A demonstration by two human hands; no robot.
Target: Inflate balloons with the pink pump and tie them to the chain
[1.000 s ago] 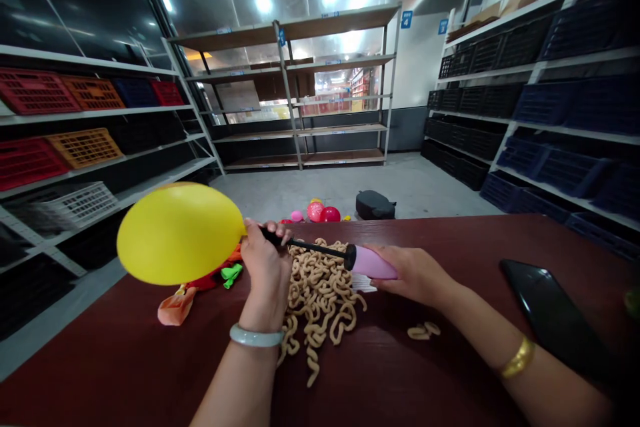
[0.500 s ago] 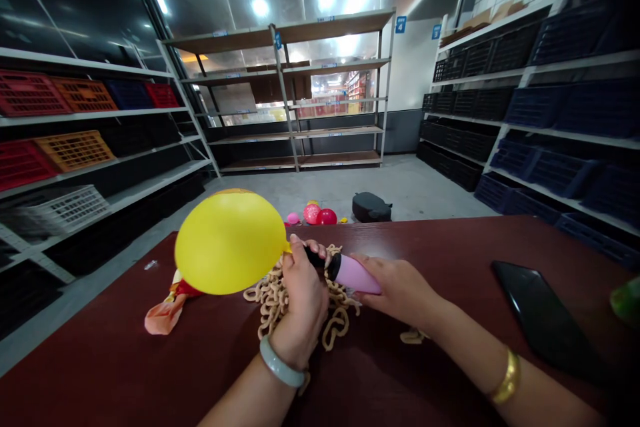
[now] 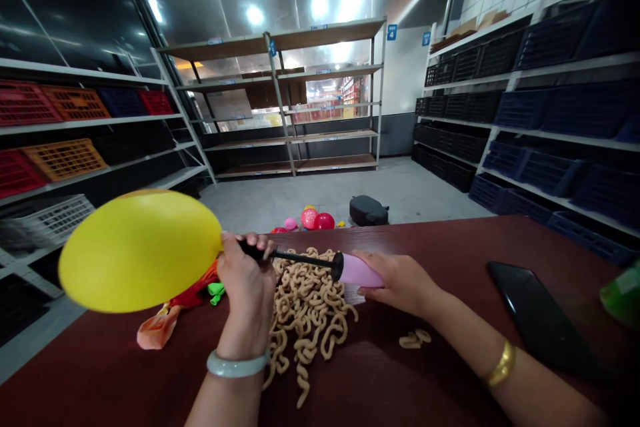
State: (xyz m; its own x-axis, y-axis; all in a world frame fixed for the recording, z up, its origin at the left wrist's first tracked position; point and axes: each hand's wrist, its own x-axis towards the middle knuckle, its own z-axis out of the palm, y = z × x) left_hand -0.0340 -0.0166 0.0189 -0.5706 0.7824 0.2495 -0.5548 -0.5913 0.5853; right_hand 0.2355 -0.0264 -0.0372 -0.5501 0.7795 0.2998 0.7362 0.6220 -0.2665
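Observation:
My left hand point(image 3: 247, 273) is closed around the black end of a balloon pump point(image 3: 305, 258) and the neck of a yellow balloon point(image 3: 140, 250). The balloon is inflated and sticks out to the left. My right hand point(image 3: 397, 283) grips the pump's pink barrel from the right. Between the two hands the pump's thin black rod shows, drawn well out. Beneath it lies a heap of tan, curly snack-like pieces point(image 3: 310, 307) on the table. Left of my left hand are limp orange-pink point(image 3: 159, 329) and green point(image 3: 216, 292) balloons, with red ones partly hidden.
On the brown table point(image 3: 390, 373) a black phone point(image 3: 535, 310) lies at the right, near a green object point(image 3: 623, 293) at the edge. Inflated balloons point(image 3: 324, 221) and a dark grey bag point(image 3: 369, 211) rest on the floor beyond. Shelves with crates point(image 3: 65, 159) line both sides.
My left hand has moved left, away from my right, drawing the pump's rod out. The yellow balloon has shifted left with it and looks larger. My right hand has barely moved.

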